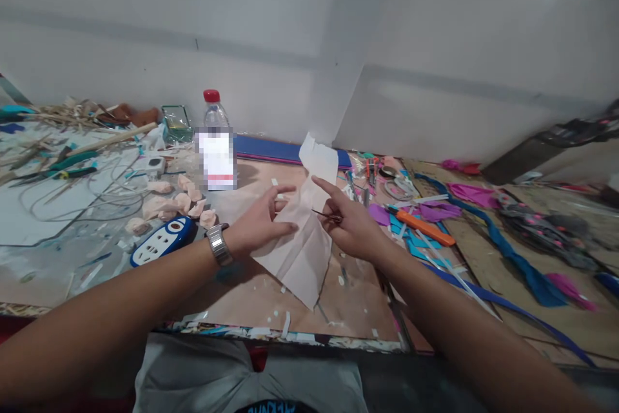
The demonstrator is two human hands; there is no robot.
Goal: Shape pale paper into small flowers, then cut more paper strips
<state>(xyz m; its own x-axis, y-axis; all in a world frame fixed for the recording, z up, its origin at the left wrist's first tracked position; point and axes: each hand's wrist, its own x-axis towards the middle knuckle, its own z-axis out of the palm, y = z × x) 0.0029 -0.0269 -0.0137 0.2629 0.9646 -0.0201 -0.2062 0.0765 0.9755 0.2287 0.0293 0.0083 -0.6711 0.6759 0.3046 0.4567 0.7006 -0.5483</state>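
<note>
A pale pink creased sheet of paper (304,239) is held up above the workbench. My left hand (261,223), with a metal watch on the wrist, grips the sheet's left edge between thumb and fingers. My right hand (351,223) sits at the sheet's right edge, index finger stretched out along it, and holds small scissors (326,214) whose blades point at the paper.
A water bottle (216,142) with a red cap stands behind the paper. A blue-and-white power strip (163,240) and pink clay lumps (169,203) lie left. An orange knife (423,226), purple and blue scraps and tools cover the right side. The bench edge (290,336) runs near my lap.
</note>
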